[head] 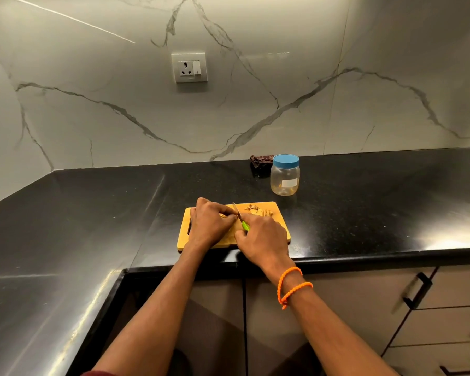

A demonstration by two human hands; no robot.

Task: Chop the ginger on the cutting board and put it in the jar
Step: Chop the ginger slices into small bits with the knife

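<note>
A wooden cutting board (278, 229) lies near the front edge of the black counter. My left hand (209, 222) pinches a piece of ginger (223, 215) down on the board, fingers curled over most of it. My right hand (263, 237) grips a knife (240, 217) by its green handle, blade pointing away and set against the ginger beside my left fingertips. A small heap of chopped ginger (257, 210) sits at the board's far right. A clear plastic jar (285, 179) with its blue lid on stands on the counter behind the board, to the right.
A dark folded cloth (261, 160) lies against the marble wall behind the jar. A wall socket (189, 67) is mounted above. The black counter (92, 213) wraps round to the left. Cabinet drawers with black handles (418, 291) sit below at right.
</note>
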